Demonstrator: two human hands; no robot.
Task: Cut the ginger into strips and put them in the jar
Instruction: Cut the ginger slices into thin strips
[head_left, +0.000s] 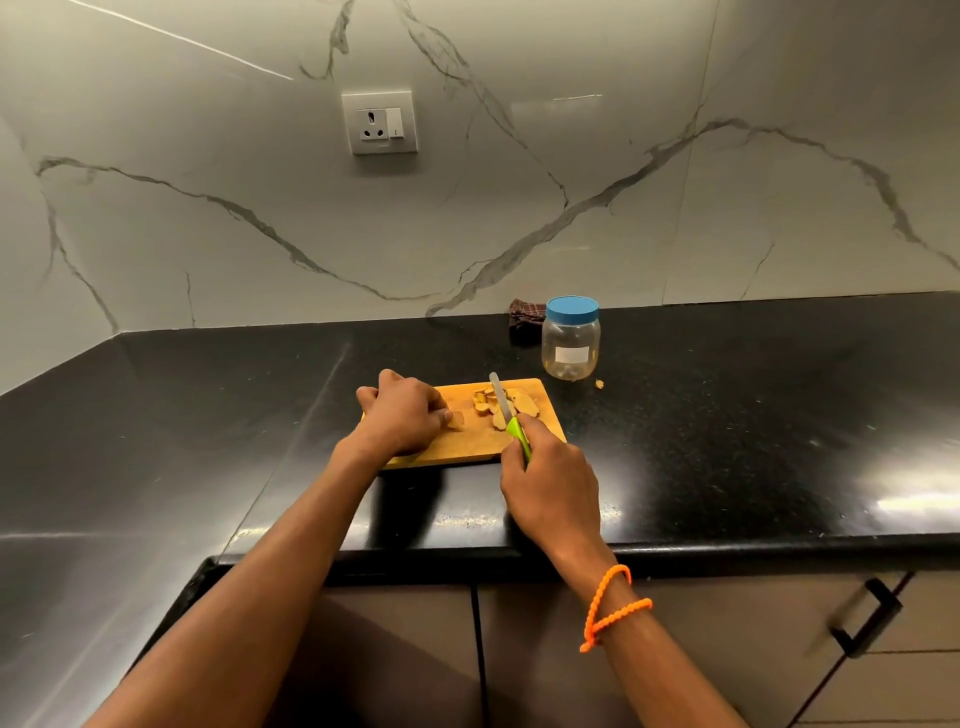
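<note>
Marble-look wall tiles (571, 171) with grey veins fill the upper view, and a white socket plate (380, 123) is set into them. Below runs a glossy black counter (727, 415), meeting the wall at its far edge and turning a corner at the left. Under its near edge are brown cabinet doors (545, 660), one with a black handle (865, 618) at the right.

A wooden cutting board (467, 444) lies near the middle of the counter, closer to the near edge. Sliced ginger pieces (491, 402) are heaped on its far right part. The left hand (402, 418) rests curled on the board's left side, fingertips touching a small ginger piece (457, 420). The right hand (550, 488) is clamped round the green handle of a knife (506, 410), whose pale blade lies over the heap. An orange beaded bracelet (610, 605) circles the right wrist.

Just beyond the board's far right corner stands a clear jar (570, 343), its blue lid on, with a few pale bits at the bottom. A dark checked cloth (524, 319) sits bunched behind it by the wall. One ginger scrap (599, 384) lies on the counter just right of the jar.
</note>
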